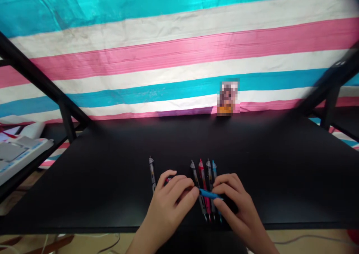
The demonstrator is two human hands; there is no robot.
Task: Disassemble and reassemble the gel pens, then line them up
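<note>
Both my hands hold a blue pen (209, 193) crosswise above a row of pens. My left hand (174, 198) pinches its left end, fingers curled. My right hand (234, 199) grips its right end, fingers closed. Under them several pens (206, 171) lie side by side on the black table (112, 179), pointing away from me: grey, red, grey and blue. One more grey pen (152, 171) lies apart, left of my left hand. Something small and red (167, 179) shows beside my left thumb; I cannot make out what it is.
A striped sheet (179, 59) in cyan, white and pink hangs behind the table. A small blurred card (228, 97) stands at the table's back edge. Black frame bars (42, 85) slant at both sides. A white device (19, 153) sits at the far left.
</note>
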